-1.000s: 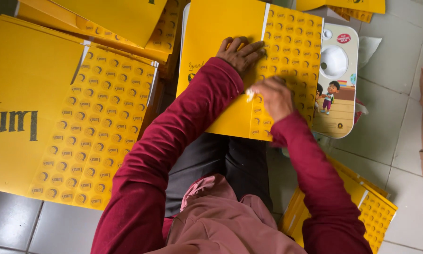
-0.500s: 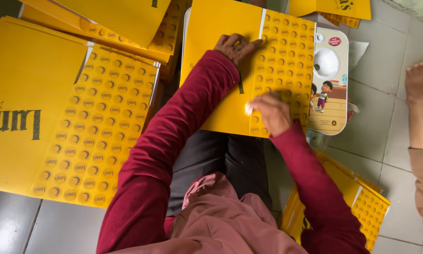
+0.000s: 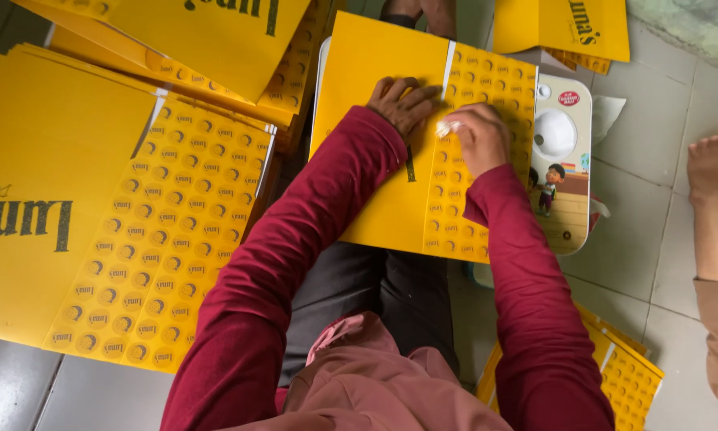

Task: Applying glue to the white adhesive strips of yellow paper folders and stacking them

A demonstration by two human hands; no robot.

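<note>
Head view: yellow flat carton sheet (image 3: 383, 160) lies across the person's lap at upper centre of frame, over a white picture tray (image 3: 562, 199). Left hand (image 3: 403, 100) rests flat on the sheet, fingers spread beside the white tape strip (image 3: 447, 68). Right hand (image 3: 479, 136) has fingers pressed together, pinching a small white scrap (image 3: 443, 128) just beside the left hand. Stack of matching yellow sheets (image 3: 120, 207) fills the left of frame on the floor (image 3: 654, 239). Another person's bare foot (image 3: 714, 172) is at right edge.
</note>
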